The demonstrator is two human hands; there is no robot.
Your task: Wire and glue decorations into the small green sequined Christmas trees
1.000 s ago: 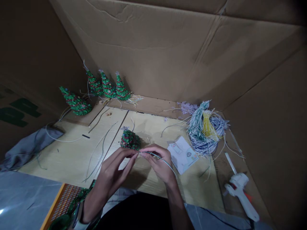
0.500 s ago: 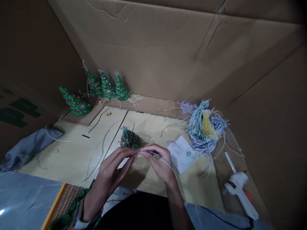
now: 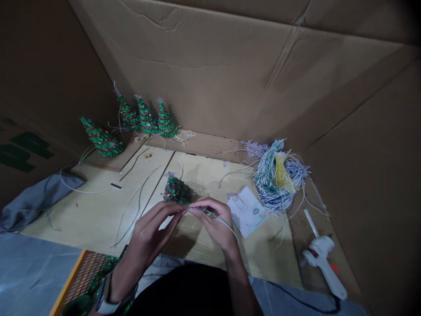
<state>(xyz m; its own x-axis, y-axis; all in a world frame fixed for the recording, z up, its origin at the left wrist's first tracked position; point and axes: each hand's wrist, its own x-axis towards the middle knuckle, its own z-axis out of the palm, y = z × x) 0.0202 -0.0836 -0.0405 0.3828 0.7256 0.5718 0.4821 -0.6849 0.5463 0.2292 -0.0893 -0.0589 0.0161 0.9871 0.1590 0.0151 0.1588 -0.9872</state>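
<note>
Both hands meet fingertip to fingertip over the middle of the table. My right hand (image 3: 215,221) pinches a thin pale-green wire (image 3: 227,224), whose tail curves back over that hand. My left hand (image 3: 154,226) is closed in a pinch at the same wire's end; the exact contact is hidden by the fingers. Just beyond the fingertips, a small green Christmas tree (image 3: 176,189) with a translucent star on top stands on the wooden table (image 3: 210,171). Its base is partly behind my fingers.
Several decorated trees (image 3: 148,118) stand at the back left. Bundled wires (image 3: 274,193) lie at right, beside a printed paper (image 3: 249,213) and purple stars (image 3: 255,147). A white glue gun (image 3: 324,259) rests at far right. Loose wires (image 3: 136,210), a grey cloth (image 3: 36,197) and an orange crate (image 3: 67,283) are left.
The view has shifted slightly, moving the scene a little leftward. Both hands keep the same pinch on the wire, and the tree stays in place.
</note>
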